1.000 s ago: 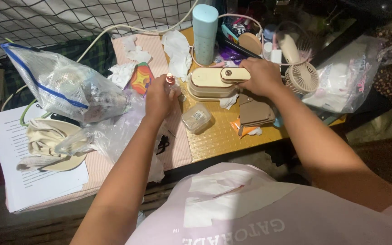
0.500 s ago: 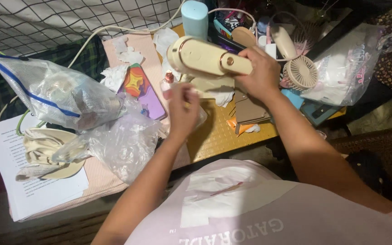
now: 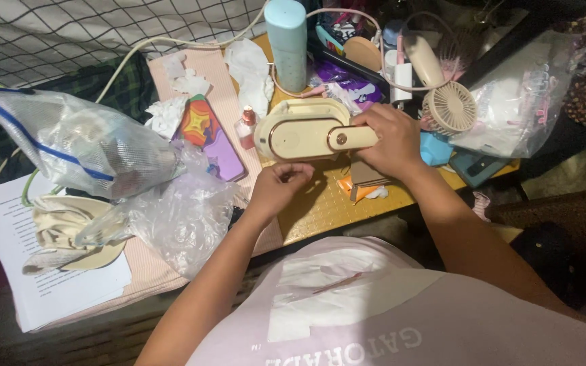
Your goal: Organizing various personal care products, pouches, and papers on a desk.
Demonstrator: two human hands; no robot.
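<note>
Two bare hands work over a cluttered yellow textured table (image 3: 320, 210). The right hand (image 3: 388, 139) is wrapped around the folded handle of a cream-coloured, oval plastic fan-like device with a gold hinge button (image 3: 303, 132), holding it lifted just above the table with its rounded end pointing toward the left hand's side. The left hand (image 3: 279, 186) sits just below that device, fingers curled inward in a loose, narrow pinch — whether something small is held between them cannot be made out.

Beyond the left hand, a small clear bottle with a pink cap (image 3: 245, 127) stands upright, and just beside it lies a phone in a swirled orange, yellow and purple case (image 3: 208, 137) on a pink striped cloth (image 3: 228, 88). Further out on that side are crumpled clear plastic wrap (image 3: 181, 210), a mesh zip bag with a blue edge (image 3: 69, 142) and a round beige dish holding a folded cloth (image 3: 69, 227), which rests on a stack of printed paper sheets (image 3: 35, 285).

Beyond the right hand stands a tall pale-blue cylindrical bottle (image 3: 287, 44), with crumpled white tissues (image 3: 249, 71) near it. Just past the right hand's knuckles sits a small round beige desk fan (image 3: 450, 108), beside a clear plastic bag (image 3: 523, 102). Under the right wrist a brown flat pouch (image 3: 367, 177) lies on the table.
</note>
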